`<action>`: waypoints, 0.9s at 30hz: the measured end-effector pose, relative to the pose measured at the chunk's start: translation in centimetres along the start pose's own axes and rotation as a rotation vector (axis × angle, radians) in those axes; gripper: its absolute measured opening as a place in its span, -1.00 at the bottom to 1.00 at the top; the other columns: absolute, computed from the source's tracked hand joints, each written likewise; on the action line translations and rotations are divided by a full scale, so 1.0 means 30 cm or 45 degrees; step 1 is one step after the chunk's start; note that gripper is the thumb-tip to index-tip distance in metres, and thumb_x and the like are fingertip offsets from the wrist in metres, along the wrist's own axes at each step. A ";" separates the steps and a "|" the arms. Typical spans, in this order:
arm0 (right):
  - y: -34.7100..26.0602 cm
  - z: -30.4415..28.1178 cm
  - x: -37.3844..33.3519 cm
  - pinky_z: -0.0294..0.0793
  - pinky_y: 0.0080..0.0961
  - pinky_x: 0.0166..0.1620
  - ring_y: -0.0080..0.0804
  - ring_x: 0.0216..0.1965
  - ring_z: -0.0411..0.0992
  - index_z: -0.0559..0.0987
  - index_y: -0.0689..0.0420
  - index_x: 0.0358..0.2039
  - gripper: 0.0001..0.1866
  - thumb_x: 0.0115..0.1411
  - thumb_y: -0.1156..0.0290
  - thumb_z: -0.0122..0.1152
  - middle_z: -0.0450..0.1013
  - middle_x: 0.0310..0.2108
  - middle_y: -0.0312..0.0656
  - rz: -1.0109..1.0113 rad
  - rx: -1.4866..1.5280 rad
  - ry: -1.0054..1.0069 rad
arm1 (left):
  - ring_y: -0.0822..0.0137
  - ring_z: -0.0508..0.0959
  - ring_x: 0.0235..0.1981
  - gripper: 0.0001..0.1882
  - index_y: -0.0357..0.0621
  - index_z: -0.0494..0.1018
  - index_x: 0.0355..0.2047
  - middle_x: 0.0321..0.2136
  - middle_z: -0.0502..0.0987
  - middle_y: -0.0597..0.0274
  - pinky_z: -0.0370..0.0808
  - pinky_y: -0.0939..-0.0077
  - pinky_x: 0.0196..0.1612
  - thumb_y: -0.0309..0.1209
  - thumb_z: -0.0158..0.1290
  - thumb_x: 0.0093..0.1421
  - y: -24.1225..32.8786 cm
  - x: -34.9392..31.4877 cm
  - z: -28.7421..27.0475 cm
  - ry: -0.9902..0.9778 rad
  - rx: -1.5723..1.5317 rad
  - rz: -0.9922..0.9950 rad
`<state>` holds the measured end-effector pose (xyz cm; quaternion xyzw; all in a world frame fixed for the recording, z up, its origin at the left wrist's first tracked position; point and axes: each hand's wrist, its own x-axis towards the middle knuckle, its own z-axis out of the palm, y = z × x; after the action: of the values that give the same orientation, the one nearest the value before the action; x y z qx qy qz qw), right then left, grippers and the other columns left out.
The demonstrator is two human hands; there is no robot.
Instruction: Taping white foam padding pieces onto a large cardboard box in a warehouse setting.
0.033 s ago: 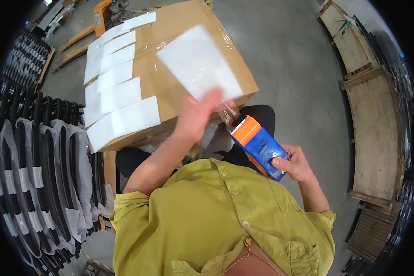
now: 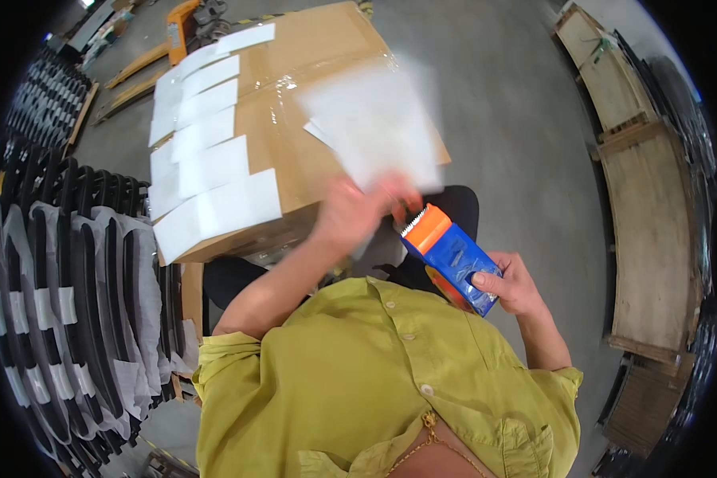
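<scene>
My left hand [image 2: 362, 209], smeared by motion, grips the lower edge of a white foam sheet [image 2: 370, 119]. The sheet is blurred too, above the near right part of a cardboard box [image 2: 315, 36]. A second white corner [image 2: 319, 130] shows beneath it. My right hand [image 2: 511, 284] is closed round a blue and orange tape dispenser [image 2: 454, 263], thumb on top, its toothed edge close to my left fingers. Any tape between the two is too blurred to make out. Several white sheets [image 2: 207, 123] lie overlapping along the box's left side.
At the left stand black curved frames [image 2: 72, 303], partly wrapped in pale sheeting. An orange pallet jack [image 2: 182, 32] stands beyond the box at far left. Wooden crates and panels [image 2: 645, 231] line the right side, past the grey floor [image 2: 526, 143].
My left hand and the foam sheet have shifted right, closer to the dispenser. The clear tape strip seen stretched earlier no longer shows plainly. A sheet corner has come into view underneath.
</scene>
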<state>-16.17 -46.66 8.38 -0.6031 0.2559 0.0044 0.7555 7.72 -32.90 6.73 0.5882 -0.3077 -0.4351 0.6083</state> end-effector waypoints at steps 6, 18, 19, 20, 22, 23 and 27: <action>0.076 -0.033 0.133 0.42 -0.61 -0.48 -0.59 -0.53 0.42 0.54 0.27 -0.37 -0.66 0.07 0.20 0.22 0.49 -0.48 -0.26 0.162 0.115 0.110 | 0.26 0.56 -0.32 -0.72 -0.14 0.49 -0.25 -0.37 0.56 0.20 0.46 0.29 -0.08 -0.55 0.08 -0.05 0.096 -0.110 0.149 -0.641 0.608 1.455; 0.168 -0.073 0.153 0.56 -0.36 -0.21 -0.28 -0.33 0.53 0.46 0.46 -0.19 -0.54 0.06 0.29 0.24 0.50 -0.29 0.01 0.423 0.347 0.228 | 0.27 0.40 -0.03 -0.55 0.04 0.25 0.07 -0.12 0.44 0.16 0.06 0.06 0.19 -0.20 -0.05 0.17 0.162 0.372 -0.921 0.839 2.428 0.327; 0.166 -0.074 0.162 0.55 -0.28 -0.18 -0.21 -0.31 0.53 0.45 0.48 -0.19 -0.55 0.06 0.32 0.24 0.49 -0.28 0.04 0.416 0.378 0.205 | 0.25 0.41 -0.07 -0.57 0.05 0.27 0.05 -0.16 0.44 0.17 0.06 0.05 0.18 -0.19 -0.06 0.17 0.142 0.409 -0.970 0.853 2.447 0.329; 0.163 -0.074 0.174 0.55 -0.29 -0.18 -0.21 -0.31 0.53 0.45 0.48 -0.19 -0.55 0.06 0.32 0.24 0.49 -0.28 0.04 0.436 0.356 0.230 | 0.22 0.43 -0.11 -0.58 0.05 0.28 0.03 -0.21 0.44 0.17 0.06 0.03 0.17 -0.17 -0.06 0.18 0.119 0.442 -1.009 0.863 2.464 0.330; 0.156 -0.072 0.187 0.56 -0.30 -0.20 -0.21 -0.32 0.53 0.45 0.47 -0.19 -0.55 0.06 0.32 0.24 0.50 -0.29 0.05 0.494 0.376 0.257 | 0.19 0.44 -0.15 -0.59 0.07 0.30 0.02 -0.26 0.44 0.17 0.06 0.00 0.16 -0.15 -0.07 0.18 0.073 0.497 -1.065 0.867 2.473 0.322; 0.151 -0.071 0.189 0.54 -0.45 -0.22 -0.35 -0.36 0.53 0.49 0.47 -0.25 -0.61 0.06 0.35 0.25 0.52 -0.34 -0.01 0.480 0.435 0.244 | 0.19 0.44 -0.14 -0.59 0.09 0.30 0.02 -0.26 0.44 0.16 0.06 0.00 0.16 -0.14 -0.07 0.18 0.053 0.519 -1.085 0.865 2.469 0.316; 0.133 -0.057 0.202 0.55 -0.38 -0.23 -0.29 -0.36 0.53 0.48 0.47 -0.23 -0.58 0.05 0.34 0.27 0.51 -0.33 0.02 0.527 0.386 0.275 | 0.15 0.36 -0.01 -0.55 0.14 0.31 0.05 -0.10 0.41 0.08 -0.01 -0.07 0.18 -0.01 -0.17 0.21 0.011 0.568 -1.111 0.747 2.373 -0.006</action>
<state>-12.82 -48.96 2.15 -0.4150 0.4505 0.0561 0.7885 44.66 -33.18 0.74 0.9189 -0.3636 0.1448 -0.0489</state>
